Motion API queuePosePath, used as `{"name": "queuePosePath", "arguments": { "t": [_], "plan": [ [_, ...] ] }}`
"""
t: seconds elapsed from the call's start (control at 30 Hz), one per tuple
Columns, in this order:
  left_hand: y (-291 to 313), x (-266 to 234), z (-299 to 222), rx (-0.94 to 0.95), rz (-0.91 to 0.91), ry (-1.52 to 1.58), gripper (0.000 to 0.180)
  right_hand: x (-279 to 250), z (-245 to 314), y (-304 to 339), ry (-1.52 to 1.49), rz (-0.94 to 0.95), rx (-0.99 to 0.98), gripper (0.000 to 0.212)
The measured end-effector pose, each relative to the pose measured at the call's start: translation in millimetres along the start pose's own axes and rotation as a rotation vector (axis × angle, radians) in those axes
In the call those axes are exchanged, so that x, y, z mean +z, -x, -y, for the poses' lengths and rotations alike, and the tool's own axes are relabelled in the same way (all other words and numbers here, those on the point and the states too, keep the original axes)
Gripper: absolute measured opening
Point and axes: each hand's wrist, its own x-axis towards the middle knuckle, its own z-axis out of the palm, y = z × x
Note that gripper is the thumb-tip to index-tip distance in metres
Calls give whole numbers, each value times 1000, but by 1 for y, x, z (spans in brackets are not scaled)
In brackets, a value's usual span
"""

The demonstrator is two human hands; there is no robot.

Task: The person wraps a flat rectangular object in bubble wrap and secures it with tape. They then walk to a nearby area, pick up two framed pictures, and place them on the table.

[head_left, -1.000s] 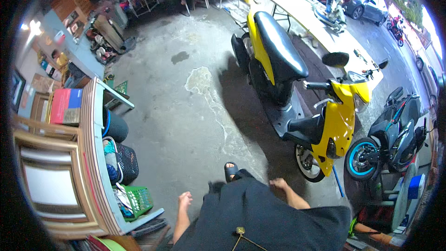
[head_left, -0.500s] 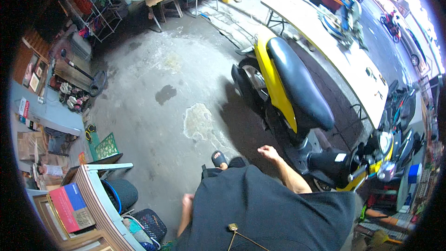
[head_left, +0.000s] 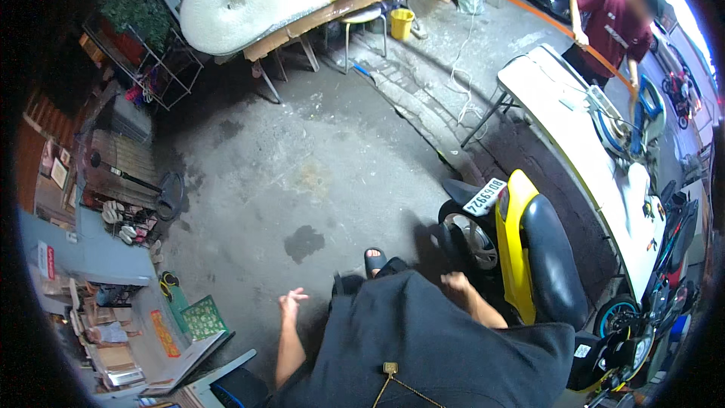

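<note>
My left hand (head_left: 291,304) hangs over the grey concrete floor at my left side, fingers spread and holding nothing. My right hand (head_left: 456,283) is closed, its fingers curled in, and I see nothing in it. It is nearest to the yellow and black motorcycle (head_left: 521,257), beside the rear wheel, without visible contact. My sandalled foot (head_left: 374,261) shows ahead of my dark shirt (head_left: 430,340).
A large bubble wrap roll (head_left: 204,15) lies on a wooden workbench (head_left: 302,19). At right, a white folding table (head_left: 559,121) bears a blue miter saw (head_left: 642,117). Behind it, a person (head_left: 615,30) holds a long orange-brown strip (head_left: 521,4). A yellow bucket (head_left: 402,24) stands beneath the bench.
I have advanced; the motorcycle now sits lower and further right. My left hand has swung forward with fingers spread. The person with the strip shows more fully.
</note>
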Motion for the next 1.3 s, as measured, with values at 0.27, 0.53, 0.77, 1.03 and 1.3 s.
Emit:
{"name": "queuePosePath", "arguments": {
  "t": [0.27,0.53,0.77,1.03,1.3],
  "plan": [
    [-149,51,-45,-309,274,-293,27,-87,493,-162,-369,18,-451,32],
    [-537,138,-263,353,325,-746,22,-118,514,-360,-108,-22,138,35],
    [-712,279,-747,217,199,63,33,-232,602,-463,-732,-78,478,42],
    [-818,525,-976,236,301,249,41,-429,908,-770,-519,-182,-383,27],
    [-849,615,-1128,839,133,-221,42,-582,1260,-955,-387,-327,-677,25]
  ]
}}
